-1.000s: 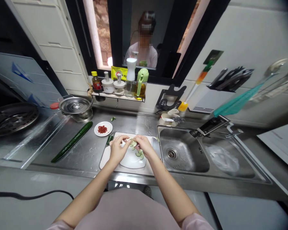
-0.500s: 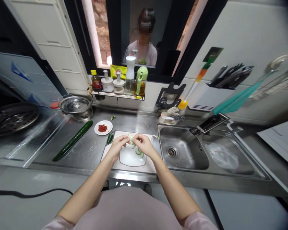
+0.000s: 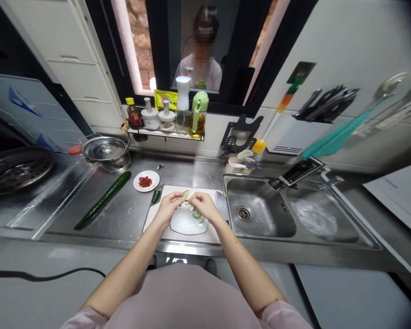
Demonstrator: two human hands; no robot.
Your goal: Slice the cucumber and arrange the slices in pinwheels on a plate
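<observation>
Two hands are held together: a cucumber slice [image 3: 186, 195] is pinched between the fingertips of the left hand [image 3: 168, 208] and the right hand [image 3: 202, 206]. Just beneath the fingers, more slices [image 3: 197, 215] are seen on a white plate [image 3: 185, 226]; a whole cucumber [image 3: 102, 200] is laid well to their left.

A whole cucumber [image 3: 102, 200] lies slantwise on the steel desk [image 3: 130, 217], just left of a small white dish of red chili bits [image 3: 146, 181]. Behind them stands a lidded steel pot [image 3: 105, 150]. A narrow shelf [image 3: 150, 133] under the window carries a brown sauce bottle [image 3: 133, 113], a white pump bottle [image 3: 182, 103] and a green-lidded oil jug [image 3: 198, 114]. To the right lies the sink [image 3: 274, 205], a dark tap [image 3: 299, 171] over its far rim.
</observation>
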